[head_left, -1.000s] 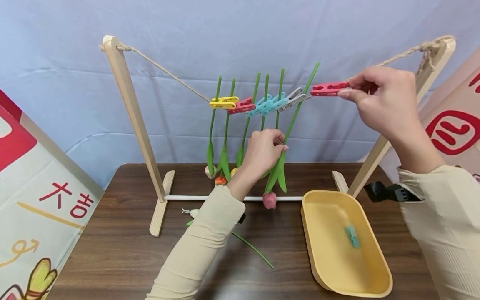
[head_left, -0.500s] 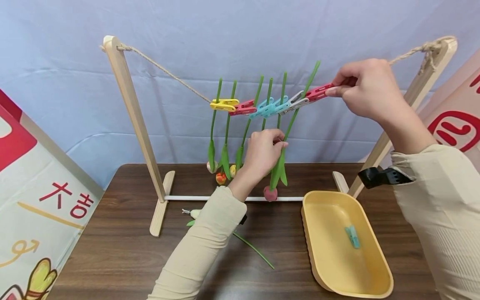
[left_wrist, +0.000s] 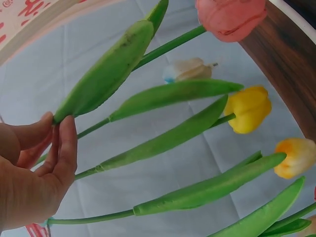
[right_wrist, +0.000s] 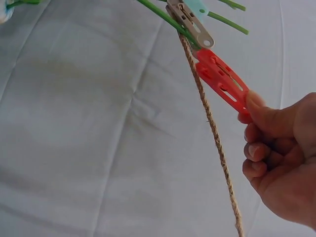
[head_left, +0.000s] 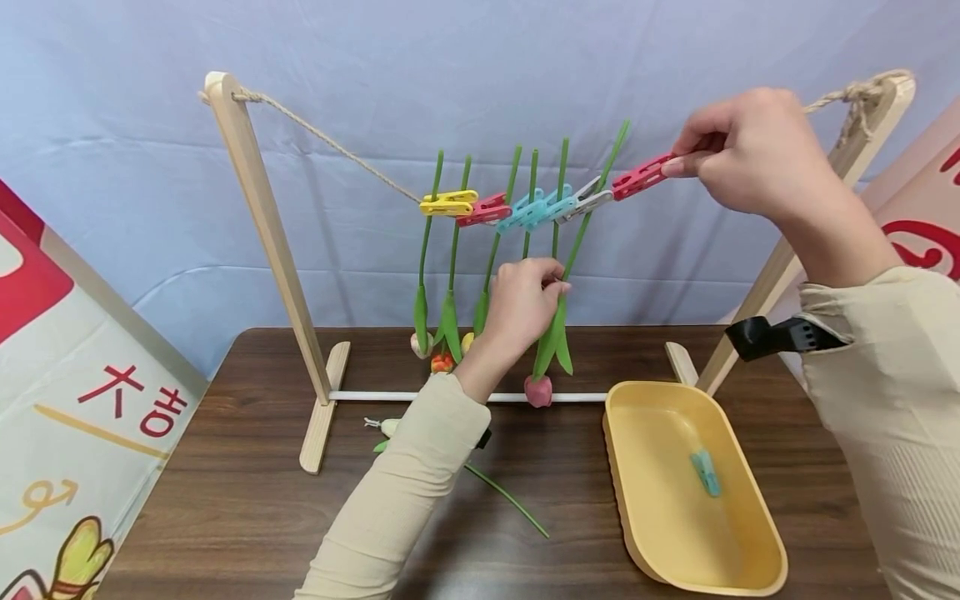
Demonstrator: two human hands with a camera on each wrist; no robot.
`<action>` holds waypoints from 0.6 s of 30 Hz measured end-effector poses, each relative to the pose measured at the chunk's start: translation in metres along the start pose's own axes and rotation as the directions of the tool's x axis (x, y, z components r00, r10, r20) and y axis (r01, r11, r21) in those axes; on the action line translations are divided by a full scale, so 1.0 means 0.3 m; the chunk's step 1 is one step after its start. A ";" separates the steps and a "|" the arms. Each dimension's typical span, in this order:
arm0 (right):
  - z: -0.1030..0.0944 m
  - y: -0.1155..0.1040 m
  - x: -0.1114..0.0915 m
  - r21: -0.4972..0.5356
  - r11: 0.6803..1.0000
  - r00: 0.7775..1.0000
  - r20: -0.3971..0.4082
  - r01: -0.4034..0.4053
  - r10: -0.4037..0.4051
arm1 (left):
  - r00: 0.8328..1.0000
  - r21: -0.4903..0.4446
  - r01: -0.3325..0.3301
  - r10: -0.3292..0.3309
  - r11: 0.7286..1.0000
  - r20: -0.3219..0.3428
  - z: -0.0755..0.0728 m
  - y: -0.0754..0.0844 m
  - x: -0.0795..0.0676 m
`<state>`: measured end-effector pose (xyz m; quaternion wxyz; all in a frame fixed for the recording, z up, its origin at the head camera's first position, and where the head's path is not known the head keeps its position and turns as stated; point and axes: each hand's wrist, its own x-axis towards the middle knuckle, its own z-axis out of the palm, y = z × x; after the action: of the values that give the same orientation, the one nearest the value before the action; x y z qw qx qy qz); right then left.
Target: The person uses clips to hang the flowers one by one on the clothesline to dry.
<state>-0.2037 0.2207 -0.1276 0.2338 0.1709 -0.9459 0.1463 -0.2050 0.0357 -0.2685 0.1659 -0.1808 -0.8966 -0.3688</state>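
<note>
My left hand point(head_left: 522, 302) pinches the pink artificial tulip point(head_left: 537, 391) at the base of its leaves, and the bloom hangs downward. In the left wrist view, thumb and fingertips meet at the lower end of the leaf point(left_wrist: 106, 71). The tulip's stem slants up past a grey clothespin point(head_left: 587, 200) on the rope. A red clothespin point(head_left: 641, 177) is pinched by its handle end between the thumb and fingers of my right hand point(head_left: 757, 154). Its front end lies against or just beside the twine rope point(right_wrist: 212, 121), close to the grey clothespin and the stem.
Yellow point(head_left: 448, 203), red point(head_left: 482, 210) and light blue clothespins point(head_left: 535, 210) hold several upside-down tulips on the rope. A wooden frame point(head_left: 262, 225) carries it. A yellow tray point(head_left: 630, 533) holds a blue clothespin point(head_left: 705, 472). Another tulip stem point(head_left: 510, 498) lies on the table.
My right hand and the red clothespin first moved left toward the stem; the hand then rose slightly and shifted right. The left hand stays almost still, with the pink tulip a little higher and farther left.
</note>
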 end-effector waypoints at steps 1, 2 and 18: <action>0.001 -0.002 0.003 -0.020 1.000 1.000 0.011 0.015 -0.014 | 1.000 0.000 0.004 -0.004 1.000 -0.001 0.000 0.001 0.000; 0.002 -0.003 0.006 -0.036 0.999 0.999 0.023 0.030 -0.029 | 1.000 -0.002 0.007 -0.007 1.000 -0.002 0.000 0.002 0.000; 0.052 -0.014 0.016 0.034 0.999 0.992 0.129 0.007 -0.012 | 0.998 0.053 0.012 -0.015 0.999 0.064 -0.002 0.035 0.011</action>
<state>-0.2122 0.2102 -0.1376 0.1697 0.1884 -0.9557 0.1495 -0.2032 0.0429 -0.2602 0.1390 -0.1822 -0.9121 -0.3400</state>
